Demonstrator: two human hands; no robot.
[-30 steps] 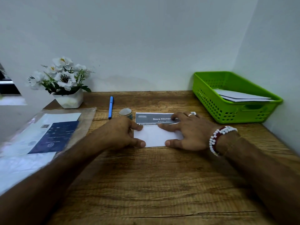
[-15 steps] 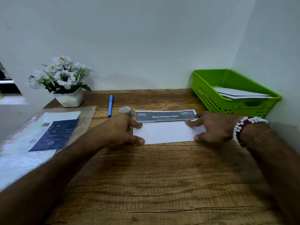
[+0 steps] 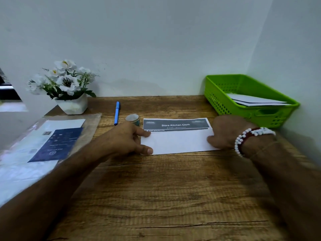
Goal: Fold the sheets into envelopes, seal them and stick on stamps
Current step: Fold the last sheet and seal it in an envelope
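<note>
The left hand covers the left edge of the sheet and part of the roll behind it. The right hand is blurred, its fingers out of sight (only the thumb shows). Print beneath the sheet's headline is unreadable. The wall of the basket hides the near edges of the papers.

Wood, paper and plastic were seen throughout.
The bench was surfaced in matt brown wood grain, marked by dark cracks. The folded sheet was of matt white paper, partly printed grey. The basket was of glossy green perforated plastic, the sleeve of clear shiny film, the pen of smooth blue plastic.
</note>
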